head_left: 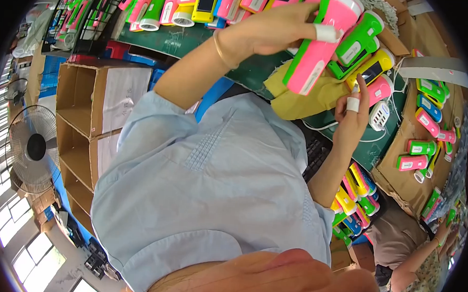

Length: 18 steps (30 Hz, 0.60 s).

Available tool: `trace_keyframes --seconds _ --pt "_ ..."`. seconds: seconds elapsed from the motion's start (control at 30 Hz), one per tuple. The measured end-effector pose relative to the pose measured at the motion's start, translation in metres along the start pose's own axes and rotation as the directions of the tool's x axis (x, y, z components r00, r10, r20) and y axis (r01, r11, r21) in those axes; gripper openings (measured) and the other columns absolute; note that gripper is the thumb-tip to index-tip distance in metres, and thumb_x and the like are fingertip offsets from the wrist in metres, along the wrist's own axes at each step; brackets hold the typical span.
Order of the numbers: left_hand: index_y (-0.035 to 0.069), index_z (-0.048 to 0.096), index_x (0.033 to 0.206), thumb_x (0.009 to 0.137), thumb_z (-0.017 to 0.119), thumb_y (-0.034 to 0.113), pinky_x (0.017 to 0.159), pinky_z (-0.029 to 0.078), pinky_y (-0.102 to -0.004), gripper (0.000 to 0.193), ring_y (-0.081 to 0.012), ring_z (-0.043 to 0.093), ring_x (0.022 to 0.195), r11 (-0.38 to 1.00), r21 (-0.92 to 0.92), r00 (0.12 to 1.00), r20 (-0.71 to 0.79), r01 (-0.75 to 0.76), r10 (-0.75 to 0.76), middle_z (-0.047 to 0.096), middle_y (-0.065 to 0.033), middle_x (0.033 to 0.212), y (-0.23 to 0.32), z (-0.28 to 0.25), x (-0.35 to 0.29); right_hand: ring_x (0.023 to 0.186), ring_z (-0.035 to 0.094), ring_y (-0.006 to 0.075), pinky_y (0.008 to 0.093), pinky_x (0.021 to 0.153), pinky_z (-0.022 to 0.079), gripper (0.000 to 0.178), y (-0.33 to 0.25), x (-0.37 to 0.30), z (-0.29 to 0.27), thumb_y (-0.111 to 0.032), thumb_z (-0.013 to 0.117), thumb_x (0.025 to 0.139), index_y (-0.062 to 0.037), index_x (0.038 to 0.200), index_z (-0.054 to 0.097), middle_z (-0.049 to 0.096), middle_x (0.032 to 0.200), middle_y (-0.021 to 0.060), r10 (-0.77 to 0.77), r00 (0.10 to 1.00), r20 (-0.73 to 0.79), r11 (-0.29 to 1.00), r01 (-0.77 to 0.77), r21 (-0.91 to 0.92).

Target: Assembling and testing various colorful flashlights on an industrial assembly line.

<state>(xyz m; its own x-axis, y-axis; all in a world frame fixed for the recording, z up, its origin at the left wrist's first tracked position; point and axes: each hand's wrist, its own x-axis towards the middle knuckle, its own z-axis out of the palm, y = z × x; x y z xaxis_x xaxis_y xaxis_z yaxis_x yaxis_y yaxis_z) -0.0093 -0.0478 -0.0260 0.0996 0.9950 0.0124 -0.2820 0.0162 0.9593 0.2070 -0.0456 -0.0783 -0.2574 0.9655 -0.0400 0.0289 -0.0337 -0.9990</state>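
My left hand [272, 29] is closed around a pink flashlight [323, 50] with a green side and a white lens rim. The flashlight is tilted above the green table, its head toward the far edge; a finger of this hand wears white tape. Lower and to the right is my right hand [352, 107], a taped finger stretched toward a yellow flashlight [373, 68] and the others partly curled. I see nothing held in it. A green flashlight [360, 39] and a pink flashlight [381, 90] lie beside the yellow one. Under them spreads a yellow-green cloth [295, 93].
A white multi-port charger [378, 116] with cables sits near my right hand. Several coloured flashlights line the far side of the green table [171, 39]. More lie on cardboard [396, 173] at right, where another person [414, 245] works. Cardboard compartments [78, 95] and a fan [35, 147] stand left.
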Motion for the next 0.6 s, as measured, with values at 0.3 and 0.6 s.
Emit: trace_keyframes --seconds 0.3,0.6 --pt "-0.011 0.029 0.117 0.073 0.072 0.027 0.075 0.047 -0.043 0.072 -0.0378 0.056 0.091 0.444 0.885 0.774 -0.377 0.139 0.509 0.049 -0.0287 0.106 0.007 -0.019 0.04 0.065 0.047 0.0043 0.0176 0.057 0.035 0.022 0.005 0.026 0.01 -0.007 0.061 0.083 0.0018 0.103 0.063 0.06 0.084 0.0007 -0.051 0.998 0.026 0.998 0.052 -0.019" --pt "0.004 0.051 0.115 0.092 0.051 0.027 0.082 0.048 -0.0306 0.033 -0.0139 0.057 0.089 0.86 -0.509 0.997 -0.034 0.044 -0.071 0.059 -0.0036 0.098 -0.031 -0.017 0.021 0.068 0.058 0.0202 0.0285 0.066 0.046 0.021 -0.034 0.035 0.049 0.006 0.061 0.07 0.0 0.089 0.063 0.061 0.079 0.0094 -0.583 0.786 0.204 0.63 0.596 -0.498"
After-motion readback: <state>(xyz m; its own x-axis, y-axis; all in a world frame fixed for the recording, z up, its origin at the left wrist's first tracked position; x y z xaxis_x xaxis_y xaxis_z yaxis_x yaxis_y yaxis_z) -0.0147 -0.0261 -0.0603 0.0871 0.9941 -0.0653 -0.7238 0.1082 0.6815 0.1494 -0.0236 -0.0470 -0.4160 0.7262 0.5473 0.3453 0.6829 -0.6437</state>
